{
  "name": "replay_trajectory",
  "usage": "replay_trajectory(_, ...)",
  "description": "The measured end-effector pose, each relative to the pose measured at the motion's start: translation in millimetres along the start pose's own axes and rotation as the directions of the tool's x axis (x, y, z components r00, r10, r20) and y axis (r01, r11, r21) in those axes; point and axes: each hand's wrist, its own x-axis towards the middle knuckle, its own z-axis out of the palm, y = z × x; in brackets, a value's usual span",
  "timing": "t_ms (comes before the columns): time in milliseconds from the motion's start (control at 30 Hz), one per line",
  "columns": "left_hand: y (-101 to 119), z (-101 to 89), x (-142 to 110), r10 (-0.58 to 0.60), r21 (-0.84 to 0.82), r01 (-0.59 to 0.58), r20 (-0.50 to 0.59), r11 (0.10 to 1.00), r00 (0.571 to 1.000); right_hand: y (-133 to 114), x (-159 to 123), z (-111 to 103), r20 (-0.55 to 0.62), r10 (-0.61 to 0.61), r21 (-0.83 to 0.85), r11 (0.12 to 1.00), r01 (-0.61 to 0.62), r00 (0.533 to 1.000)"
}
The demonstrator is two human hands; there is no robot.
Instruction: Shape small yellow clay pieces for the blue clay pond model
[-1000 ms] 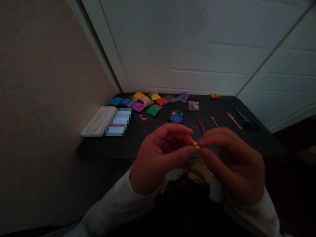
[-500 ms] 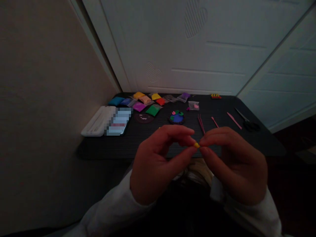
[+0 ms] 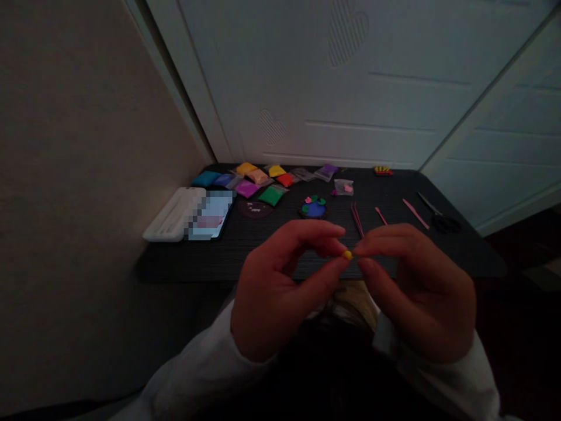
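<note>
A small yellow lump of clay (image 3: 347, 255) is pinched between the thumb and fingertips of my left hand (image 3: 280, 286), above the table's near edge. My right hand (image 3: 421, 286) is close against the lump's right side. Its index fingertip is at the lump, and a narrow gap shows between that finger and the thumb. Beyond my hands lies a round clay piece (image 3: 314, 209) with a blue middle, a dark rim, green leaf shapes and a pink flower. Pink tweezers (image 3: 357, 219) lie just past my right fingers.
Several bags of coloured clay, including a green one (image 3: 272, 195), lie at the back left. A phone (image 3: 214, 213) leans by a white case (image 3: 175, 213). To the right are a pink stick tool (image 3: 381, 216), a pink clay knife (image 3: 416, 214) and scissors (image 3: 445, 222).
My right thumb has drawn slightly away from the yellow clay, and its grip has loosened. My left hand keeps its pinch. The lump looks rounder and sits slightly further left.
</note>
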Motion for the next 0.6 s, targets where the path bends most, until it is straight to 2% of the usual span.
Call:
replay_trajectory(233,-5.7,-0.8,3.5,-0.08,-0.23,0.087,0.041,0.969,0.996,1.9,0.7,0.7,0.016,0.022,0.073,0.997,-0.023,1.0)
replay_trajectory(400,-7.2,-0.1,3.7,-0.108,-0.293,0.125,0.075,0.948,0.991,1.2,0.7,1.9,0.053,0.067,0.132,0.989,-0.074,0.996)
replay_trajectory(500,-8.7,-0.5,3.4,-0.118,-0.327,0.147,0.109,0.933,0.987,2.2,0.2,1.6,0.07,0.117,0.216,0.968,-0.129,0.991)
replay_trajectory(600,-8.7,-1.6,2.5,-0.11,-0.297,0.135,0.099,0.945,0.989,3.2,1.1,2.5,0.1,0.172,0.322,0.926,-0.196,0.98)
